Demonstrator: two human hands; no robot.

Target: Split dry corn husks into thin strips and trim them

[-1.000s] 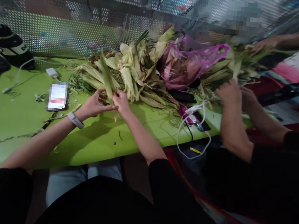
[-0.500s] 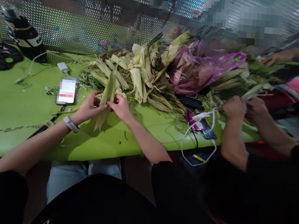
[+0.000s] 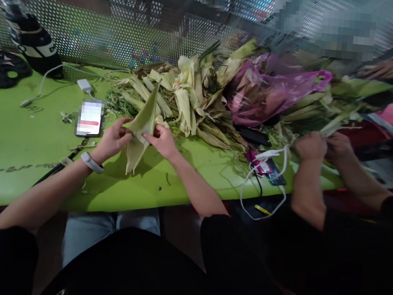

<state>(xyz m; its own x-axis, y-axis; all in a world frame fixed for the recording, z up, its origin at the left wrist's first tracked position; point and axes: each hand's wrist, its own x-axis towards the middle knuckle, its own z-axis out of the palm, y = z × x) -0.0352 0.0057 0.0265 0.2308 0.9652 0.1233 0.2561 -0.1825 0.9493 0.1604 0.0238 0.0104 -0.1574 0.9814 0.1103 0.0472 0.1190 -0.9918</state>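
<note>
Between my hands a pale green corn husk (image 3: 142,123) is spread wide, its pointed tip up and its ragged end hanging over the table. My left hand (image 3: 115,139) pinches its left edge; a white band circles that wrist. On the other edge, my right hand (image 3: 161,139) grips with the thumb on the near face and the fingers partly hidden behind. Just beyond lies a heap of corn husks (image 3: 185,104), some pale, some dry and brown. Thin green shreds (image 3: 122,104) lie at the heap's left side.
A phone (image 3: 90,118) with a lit screen and a white adapter (image 3: 84,85) lie left on the green table (image 3: 43,151). Farther left are a dark bottle (image 3: 36,44) and black mask (image 3: 4,68). A pink plastic bag (image 3: 257,95), white cable (image 3: 242,193) and a co-worker's hands (image 3: 311,145) are rightward.
The husk has gone from narrow and folded to opened out flat, its inner face now showing. My hands have drawn slightly apart. The view has shifted a little.
</note>
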